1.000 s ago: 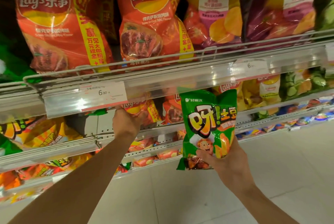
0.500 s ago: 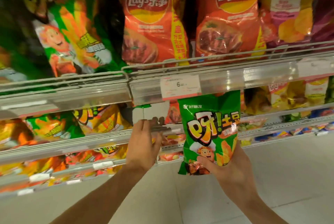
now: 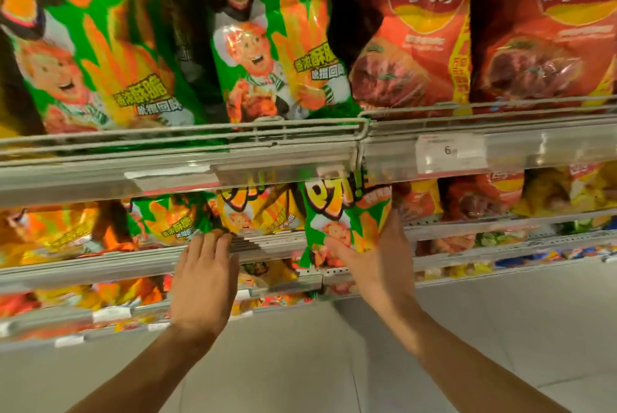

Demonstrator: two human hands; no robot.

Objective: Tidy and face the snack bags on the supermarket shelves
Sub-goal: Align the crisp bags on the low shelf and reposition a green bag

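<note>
My right hand [image 3: 374, 259] grips a small green snack bag [image 3: 344, 219] by its lower part, thumb across the front, and holds it upright at the second shelf, its top hidden behind the upper shelf's price rail. My left hand [image 3: 205, 275] lies with straight fingers against the front rail of that shelf [image 3: 133, 262], fingertips touching the bottom of a green bag [image 3: 173, 219] and a yellow bag [image 3: 260, 212] standing there.
Large green snack bags [image 3: 273, 55] and red Lay's bags [image 3: 417, 32] stand on the upper shelf behind a wire rail [image 3: 200, 135]. A price tag [image 3: 449, 150] sits on its clear strip. More bags fill the lower shelves; pale floor lies below.
The view has swung left along the shelves. My right hand has carried the green bag up and in to the second shelf. My left hand has shifted to the rail under the green and yellow bags.
</note>
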